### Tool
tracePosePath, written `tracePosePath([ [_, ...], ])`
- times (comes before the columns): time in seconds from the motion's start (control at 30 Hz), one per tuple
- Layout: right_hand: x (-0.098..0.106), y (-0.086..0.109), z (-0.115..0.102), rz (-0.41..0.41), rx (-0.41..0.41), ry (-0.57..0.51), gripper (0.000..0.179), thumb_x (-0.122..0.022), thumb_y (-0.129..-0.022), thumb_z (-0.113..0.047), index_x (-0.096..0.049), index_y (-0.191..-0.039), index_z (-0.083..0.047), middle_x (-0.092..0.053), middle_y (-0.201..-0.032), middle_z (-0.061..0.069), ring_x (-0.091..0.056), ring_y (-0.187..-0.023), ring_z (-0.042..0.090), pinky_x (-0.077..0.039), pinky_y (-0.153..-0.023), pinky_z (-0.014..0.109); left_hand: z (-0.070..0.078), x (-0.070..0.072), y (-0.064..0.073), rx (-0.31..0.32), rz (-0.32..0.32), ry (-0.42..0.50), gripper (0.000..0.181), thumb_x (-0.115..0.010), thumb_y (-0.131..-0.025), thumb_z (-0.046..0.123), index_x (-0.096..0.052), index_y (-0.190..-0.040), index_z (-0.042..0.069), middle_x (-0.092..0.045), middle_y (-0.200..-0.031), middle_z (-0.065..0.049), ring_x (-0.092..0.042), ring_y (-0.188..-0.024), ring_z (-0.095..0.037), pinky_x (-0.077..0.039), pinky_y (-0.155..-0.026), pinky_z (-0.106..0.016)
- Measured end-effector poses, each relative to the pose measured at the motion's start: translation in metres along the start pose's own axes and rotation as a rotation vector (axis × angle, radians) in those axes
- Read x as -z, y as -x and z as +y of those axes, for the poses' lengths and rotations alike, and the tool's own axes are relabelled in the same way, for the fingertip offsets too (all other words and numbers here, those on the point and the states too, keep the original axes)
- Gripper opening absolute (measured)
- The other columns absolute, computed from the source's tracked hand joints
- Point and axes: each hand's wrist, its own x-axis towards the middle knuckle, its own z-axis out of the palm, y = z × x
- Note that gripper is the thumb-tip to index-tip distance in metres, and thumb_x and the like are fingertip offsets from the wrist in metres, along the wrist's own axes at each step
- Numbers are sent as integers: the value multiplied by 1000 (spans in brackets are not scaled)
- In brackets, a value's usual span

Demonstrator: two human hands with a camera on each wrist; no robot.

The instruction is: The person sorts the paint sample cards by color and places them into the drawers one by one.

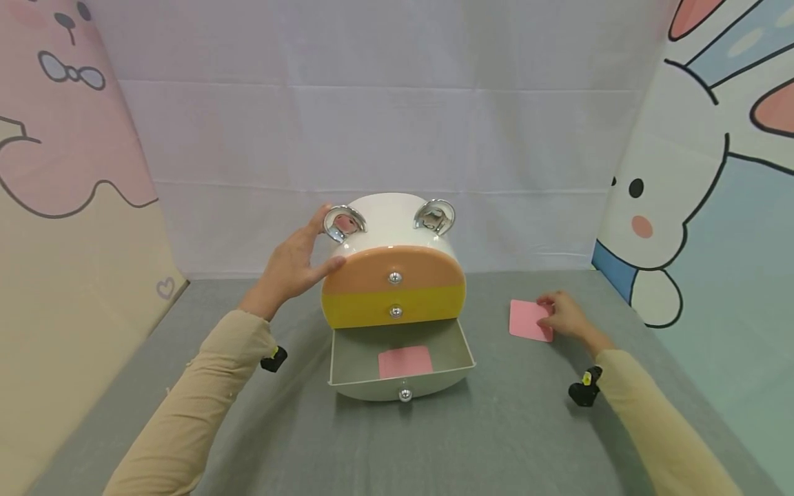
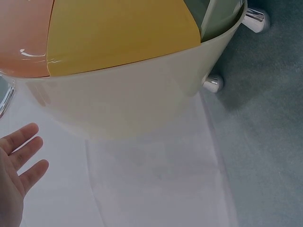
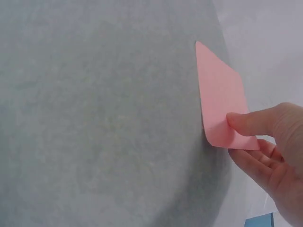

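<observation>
A small drawer cabinet (image 1: 394,220) with a white rounded top and two silver ears stands on the grey cloth. Its orange and yellow drawers are closed, while the green bottom drawer (image 1: 347,358) is pulled out. Inside that drawer lies a pink card (image 1: 406,362). My left hand (image 1: 296,265) is at the cabinet's upper left side, thumb by the orange front and fingers near the ear; in the left wrist view its fingers are extended. Off to the right, my right hand (image 1: 567,315) pinches another pink card (image 3: 220,94) between thumb and fingers, the card's near edge tilted up.
Grey cloth (image 1: 496,441) covers the table. White fabric (image 1: 372,124) hangs behind the cabinet, and printed cartoon panels flank it: a pink one (image 1: 74,158) at left, a rabbit one (image 1: 676,207) at right. A black device (image 1: 584,393) sits at the right wrist.
</observation>
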Motion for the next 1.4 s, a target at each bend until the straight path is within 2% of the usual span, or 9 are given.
tracePosePath([
  [0.1,5,2,-3,14,14,6,38,-65,-74,2,-53,-108,17,-46,-95,25,-46,-84,34,-43,-68,37,0,0,0,-1,-2,4,86,-55,-82,57,-9,-147,24,-50,-129,-16,-46,-117,-33,-39,-90,-54],
  [0.33,19,6,-15,64,126,30,32,-52,-65,15,-58,-96,19,-51,-85,25,-48,-77,34,-42,-62,35,0,0,0,-2,-2,2,86,-55,-82,56,-9,-147,24,-50,-129,-16,-46,-117,-33,-38,-90,-54],
  [0.6,41,12,-37,80,172,7,32,-44,-69,18,-56,-98,21,-50,-93,31,-49,-85,43,-46,-66,45,1,1,1,6,-9,0,86,-54,-82,57,-8,-147,24,-48,-130,-17,-45,-117,-34,-38,-90,-54],
  [1.0,79,17,-78,161,196,12,29,-46,-79,15,-56,-107,17,-46,-96,28,-51,-88,42,-52,-57,31,-1,-1,-1,2,-4,-7,87,-57,-82,55,-8,-147,25,-50,-130,-14,-45,-118,-33,-38,-90,-53],
  [1.2,89,20,-100,225,245,-51,28,-49,-81,13,-57,-108,13,-48,-98,23,-51,-87,34,-47,-57,17,-1,-1,-1,6,-8,-7,87,-56,-82,56,-8,-147,25,-49,-131,-14,-45,-119,-32,-38,-91,-53],
  [1.4,94,26,-126,278,348,-121,27,-56,-83,8,-60,-109,7,-51,-102,16,-49,-86,9,-42,-64,8,0,0,0,9,-11,-7,86,-56,-82,56,-8,-147,26,-49,-130,-15,-45,-119,-33,-38,-91,-54],
])
